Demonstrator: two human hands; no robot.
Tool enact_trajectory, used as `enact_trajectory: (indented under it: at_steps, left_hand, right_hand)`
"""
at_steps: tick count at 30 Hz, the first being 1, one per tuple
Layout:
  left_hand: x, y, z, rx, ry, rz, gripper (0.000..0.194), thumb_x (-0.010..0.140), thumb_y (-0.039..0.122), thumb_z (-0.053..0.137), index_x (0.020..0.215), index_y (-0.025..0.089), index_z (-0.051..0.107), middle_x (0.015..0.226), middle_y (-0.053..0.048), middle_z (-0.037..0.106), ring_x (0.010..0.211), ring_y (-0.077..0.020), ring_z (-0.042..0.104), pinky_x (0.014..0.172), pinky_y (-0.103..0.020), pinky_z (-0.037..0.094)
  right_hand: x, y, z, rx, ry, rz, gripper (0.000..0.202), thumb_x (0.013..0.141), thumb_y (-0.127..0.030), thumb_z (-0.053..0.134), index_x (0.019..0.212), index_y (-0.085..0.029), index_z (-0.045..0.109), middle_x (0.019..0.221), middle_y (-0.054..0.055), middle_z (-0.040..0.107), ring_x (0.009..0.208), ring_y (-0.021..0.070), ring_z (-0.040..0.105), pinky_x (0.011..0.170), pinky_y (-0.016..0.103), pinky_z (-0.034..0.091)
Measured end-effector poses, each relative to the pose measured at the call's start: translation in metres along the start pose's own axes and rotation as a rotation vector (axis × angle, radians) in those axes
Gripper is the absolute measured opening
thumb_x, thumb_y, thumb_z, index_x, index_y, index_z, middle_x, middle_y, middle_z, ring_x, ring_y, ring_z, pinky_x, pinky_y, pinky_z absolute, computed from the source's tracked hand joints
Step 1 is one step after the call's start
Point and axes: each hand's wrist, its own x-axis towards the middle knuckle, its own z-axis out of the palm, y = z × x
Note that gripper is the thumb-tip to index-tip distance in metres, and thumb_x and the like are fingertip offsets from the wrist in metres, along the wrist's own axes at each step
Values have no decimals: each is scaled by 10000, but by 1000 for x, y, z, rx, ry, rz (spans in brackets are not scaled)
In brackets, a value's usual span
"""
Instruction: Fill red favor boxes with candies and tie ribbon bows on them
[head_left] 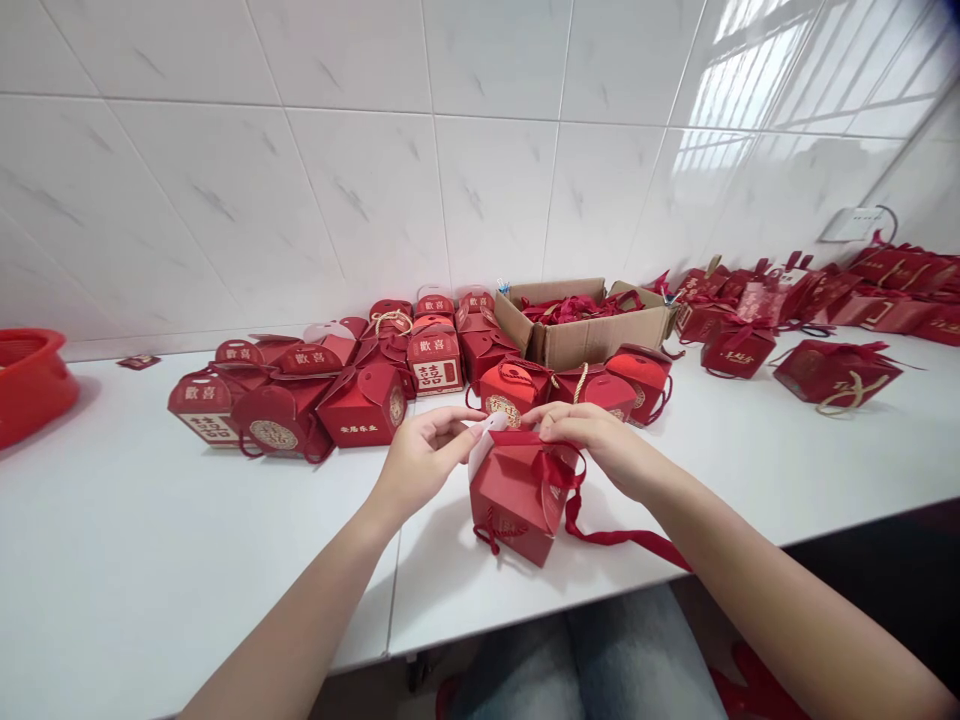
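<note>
A red paper gift box [514,490] stands near the front edge of the white table, tilted slightly. One upper flap [487,440] is folded outward and shows its white inside with a small hole. My left hand [427,450] pinches that flap between thumb and fingers. On the box's top edge, my right hand [600,440] is closed, thumb and fingertips pressed at the upper fold. A dark red ribbon [622,538] loops at the box's right side and trails across the table to the right. A twisted red cord [491,530] hangs low on the front.
Several closed red boxes [360,405] stand behind my left hand. A cardboard carton [600,340] of red ribbons is against the tiled wall [360,180]. More red boxes [739,345] are at right, and a red plastic basin [37,390] is at far left.
</note>
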Motion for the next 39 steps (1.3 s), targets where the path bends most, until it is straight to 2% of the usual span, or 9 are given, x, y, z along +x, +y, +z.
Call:
enact_trajectory:
  at_steps: [3, 10, 16, 20, 23, 27, 31, 35, 39]
  left_hand:
    - [0, 0, 0, 6, -7, 6, 308, 736, 373, 679, 932, 137, 701, 775, -50, 695, 642, -122, 561, 596, -226, 441]
    - [-2, -1, 0, 70, 11, 49, 284, 754, 357, 656, 935, 142, 700, 610, 3, 600, 565, -97, 478, 538, -206, 382]
    - [-4, -2, 0, 111, -3, 95, 294, 763, 356, 632, 953, 144, 703, 666, -16, 626, 598, -117, 515, 562, -225, 419]
    - [-3, -3, 0, 144, -11, 105, 312, 769, 368, 617, 968, 144, 704, 771, -54, 674, 713, -165, 580, 633, -259, 460]
    - [-2, -4, 1, 141, -14, 89, 328, 779, 391, 604, 970, 143, 701, 816, -62, 684, 713, -167, 582, 654, -272, 473]
    - [1, -4, 2, 93, -47, 73, 326, 825, 429, 542, 892, 149, 694, 751, -40, 642, 686, -151, 548, 639, -261, 461]
    - [6, -4, 3, 67, -101, 30, 299, 787, 426, 601, 905, 159, 661, 855, -44, 641, 767, -161, 549, 685, -263, 453]
    - [10, -8, 3, 22, -165, -21, 298, 778, 463, 619, 767, 167, 592, 744, 4, 561, 701, -127, 501, 645, -231, 414]
    - [13, -18, 3, -67, -191, -60, 323, 778, 472, 628, 694, 168, 558, 645, 26, 487, 631, -112, 464, 610, -223, 395]
  right_hand:
    - [3, 2, 1, 10, -1, -6, 158, 638, -308, 579, 596, -161, 617, 1079, 48, 654, 782, 159, 535, 664, 279, 349]
    - [8, 3, 2, 53, 22, -13, 147, 622, -305, 590, 604, -162, 622, 894, 50, 656, 724, 157, 529, 620, 273, 343]
    - [13, 6, 3, 58, -6, -34, 150, 640, -293, 580, 570, -159, 582, 989, 34, 632, 616, 102, 460, 539, 258, 299]
    - [15, 9, 6, 28, -34, -66, 134, 658, -274, 582, 584, -163, 569, 1013, 27, 622, 618, 97, 452, 536, 251, 308]
    - [15, 11, 9, 15, -32, -86, 132, 680, -273, 577, 599, -170, 573, 978, 27, 626, 710, 128, 519, 587, 246, 356]
    - [17, 12, 13, -37, -37, -144, 147, 709, -279, 570, 607, -173, 581, 944, 39, 642, 848, 174, 575, 694, 256, 412]
    - [20, 13, 15, -135, -23, -193, 147, 735, -270, 560, 628, -178, 601, 974, 45, 656, 950, 200, 587, 767, 275, 424]
    - [20, 12, 18, -257, 42, -227, 154, 758, -265, 549, 649, -186, 624, 1008, 38, 656, 954, 205, 596, 839, 321, 411]
    - [18, 9, 24, -487, 163, -283, 136, 770, -259, 559, 698, -211, 665, 1066, 32, 636, 1050, 238, 533, 947, 431, 309]
